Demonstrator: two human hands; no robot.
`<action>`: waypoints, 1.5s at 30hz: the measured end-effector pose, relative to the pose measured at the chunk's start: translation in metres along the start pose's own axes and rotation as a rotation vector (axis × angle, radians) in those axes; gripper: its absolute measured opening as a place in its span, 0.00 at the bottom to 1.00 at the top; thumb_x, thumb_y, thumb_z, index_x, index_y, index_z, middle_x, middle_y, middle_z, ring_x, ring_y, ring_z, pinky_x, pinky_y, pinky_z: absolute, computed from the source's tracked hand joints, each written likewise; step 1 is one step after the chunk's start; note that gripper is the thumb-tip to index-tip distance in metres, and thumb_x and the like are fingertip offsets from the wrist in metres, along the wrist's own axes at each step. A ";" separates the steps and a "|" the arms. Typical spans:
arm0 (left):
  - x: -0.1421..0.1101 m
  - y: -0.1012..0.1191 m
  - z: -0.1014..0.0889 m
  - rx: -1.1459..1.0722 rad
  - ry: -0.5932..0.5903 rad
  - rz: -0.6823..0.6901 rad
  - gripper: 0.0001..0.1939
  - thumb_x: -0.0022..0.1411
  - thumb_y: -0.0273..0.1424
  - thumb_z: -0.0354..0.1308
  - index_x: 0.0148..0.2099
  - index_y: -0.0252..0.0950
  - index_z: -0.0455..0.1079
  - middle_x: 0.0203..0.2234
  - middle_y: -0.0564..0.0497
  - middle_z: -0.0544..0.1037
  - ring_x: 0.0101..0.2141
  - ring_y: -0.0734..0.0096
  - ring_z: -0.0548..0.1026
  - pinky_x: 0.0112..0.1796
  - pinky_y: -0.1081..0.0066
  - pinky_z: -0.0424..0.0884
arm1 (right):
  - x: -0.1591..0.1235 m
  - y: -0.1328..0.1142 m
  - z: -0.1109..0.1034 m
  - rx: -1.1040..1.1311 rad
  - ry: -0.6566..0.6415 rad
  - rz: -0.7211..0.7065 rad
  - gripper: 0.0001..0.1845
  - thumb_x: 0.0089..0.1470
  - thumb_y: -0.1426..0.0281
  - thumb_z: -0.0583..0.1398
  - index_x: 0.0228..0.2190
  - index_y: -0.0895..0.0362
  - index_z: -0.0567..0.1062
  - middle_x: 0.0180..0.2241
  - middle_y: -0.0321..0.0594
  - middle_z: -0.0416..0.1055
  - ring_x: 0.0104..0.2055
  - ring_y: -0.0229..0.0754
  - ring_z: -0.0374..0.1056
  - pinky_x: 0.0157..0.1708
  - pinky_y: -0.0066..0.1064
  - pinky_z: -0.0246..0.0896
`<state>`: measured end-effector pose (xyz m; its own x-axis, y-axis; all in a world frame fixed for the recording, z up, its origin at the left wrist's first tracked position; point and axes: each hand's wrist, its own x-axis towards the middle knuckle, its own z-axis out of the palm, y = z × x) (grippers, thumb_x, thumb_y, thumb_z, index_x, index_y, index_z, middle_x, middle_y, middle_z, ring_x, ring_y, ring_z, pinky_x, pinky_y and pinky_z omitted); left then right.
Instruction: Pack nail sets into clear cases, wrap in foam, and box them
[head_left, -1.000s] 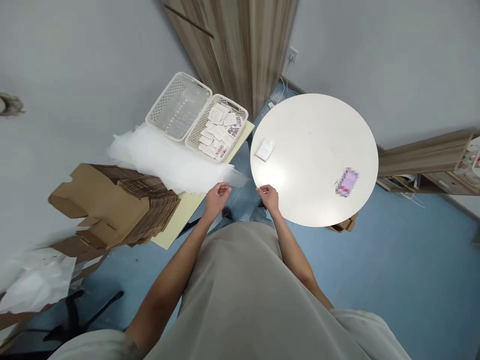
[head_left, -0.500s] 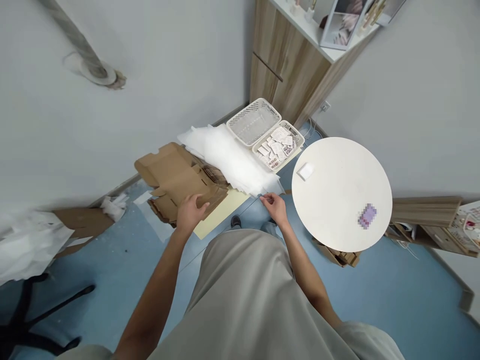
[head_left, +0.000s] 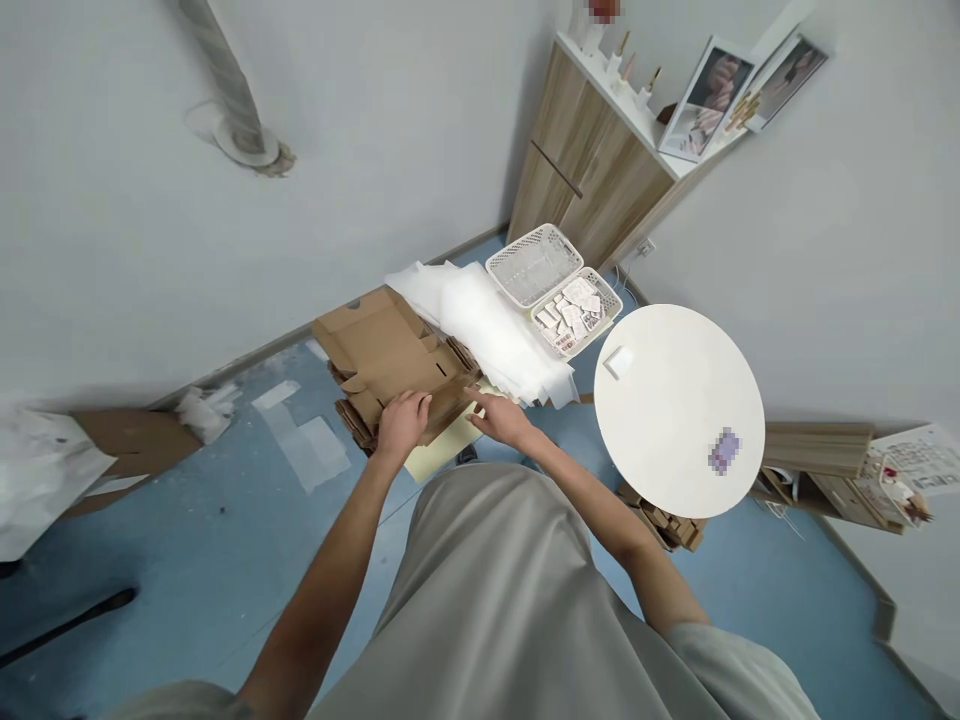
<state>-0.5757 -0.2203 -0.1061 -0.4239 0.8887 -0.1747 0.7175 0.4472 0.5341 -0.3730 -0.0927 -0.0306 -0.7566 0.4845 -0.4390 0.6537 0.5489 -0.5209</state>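
Observation:
A stack of flat, unfolded brown cardboard boxes [head_left: 382, 345] lies on the pale yellow tabletop [head_left: 450, 440]. At its near edge my left hand [head_left: 403, 422] is closed on the top cardboard box, fingers curled over the front flap. My right hand [head_left: 499, 417] is by the stack's right corner, thumb and fingers apart, with nothing seen in it. Whether its fingertips touch the cardboard I cannot tell. Behind the stack is a pile of white translucent sheets [head_left: 487, 320].
Beyond the sheets sit a white basket of small cards [head_left: 574, 345] and a second white basket [head_left: 517, 262]. A round white table [head_left: 675, 400] at right holds a small white packet [head_left: 619, 362] and a blurred purple item [head_left: 724, 451]. A wooden cabinet [head_left: 592, 170] stands behind.
My view has turned left towards the cardboard stack. My left hand has moved onto the top box and closed there. My right hand has come left from beside the round table to the stack.

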 end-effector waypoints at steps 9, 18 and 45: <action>0.002 0.002 0.007 0.018 -0.030 0.047 0.18 0.74 0.34 0.52 0.51 0.37 0.83 0.43 0.40 0.81 0.46 0.51 0.79 0.49 0.60 0.74 | 0.051 -0.023 0.010 -0.397 -0.321 0.034 0.27 0.71 0.67 0.60 0.68 0.54 0.71 0.57 0.56 0.80 0.60 0.59 0.77 0.54 0.45 0.75; -0.025 0.016 -0.027 -0.147 0.304 0.191 0.18 0.76 0.34 0.53 0.53 0.41 0.85 0.41 0.44 0.81 0.43 0.57 0.78 0.46 0.60 0.76 | 0.067 -0.041 0.014 -0.471 -0.408 0.047 0.23 0.65 0.71 0.66 0.59 0.61 0.78 0.57 0.59 0.80 0.61 0.60 0.77 0.56 0.45 0.76; 0.033 0.272 -0.025 -0.126 0.286 1.196 0.31 0.80 0.23 0.40 0.78 0.45 0.61 0.68 0.43 0.75 0.72 0.56 0.66 0.66 0.50 0.74 | -0.211 0.109 -0.177 0.488 1.069 0.297 0.28 0.53 0.41 0.70 0.34 0.54 0.83 0.33 0.40 0.81 0.28 0.41 0.68 0.34 0.33 0.65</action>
<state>-0.4085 -0.0714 0.0543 0.3450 0.6707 0.6566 0.6852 -0.6581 0.3121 -0.1404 -0.0149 0.1350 -0.0365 0.9924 0.1179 0.5528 0.1183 -0.8249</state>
